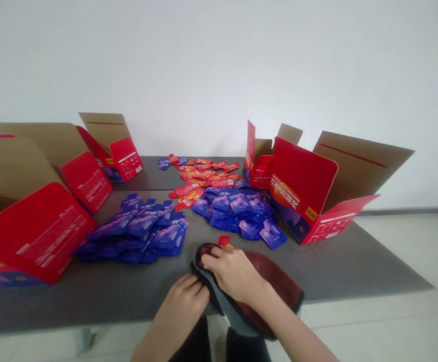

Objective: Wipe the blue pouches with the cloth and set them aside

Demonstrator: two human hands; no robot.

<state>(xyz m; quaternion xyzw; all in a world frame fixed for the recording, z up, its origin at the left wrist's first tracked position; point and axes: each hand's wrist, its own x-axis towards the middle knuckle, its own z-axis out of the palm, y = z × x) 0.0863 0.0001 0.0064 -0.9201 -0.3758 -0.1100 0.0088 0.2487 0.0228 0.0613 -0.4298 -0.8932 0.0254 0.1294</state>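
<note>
At the near table edge lies a maroon cloth piece (277, 274) with black edging and a grey side; its exact kind is unclear. My left hand (190, 296) is closed on its black edge at the left end. My right hand (234, 274) lies across the top with curled fingers gripping the same end. A small red packet (224, 241) shows just behind my right fingers. Beyond my hands are a heap of blue-purple pouches (143, 229) at the left and another pile of blue-purple pouches (237, 206) at the centre right.
Red packets (203, 173) lie scattered towards the back of the dark grey table (101, 301). Open red cartons stand on the left, with a near carton (41, 231) and a far carton (126, 156). Another open carton (305, 186) stands at the right, a smaller-looking carton (262, 171) behind it.
</note>
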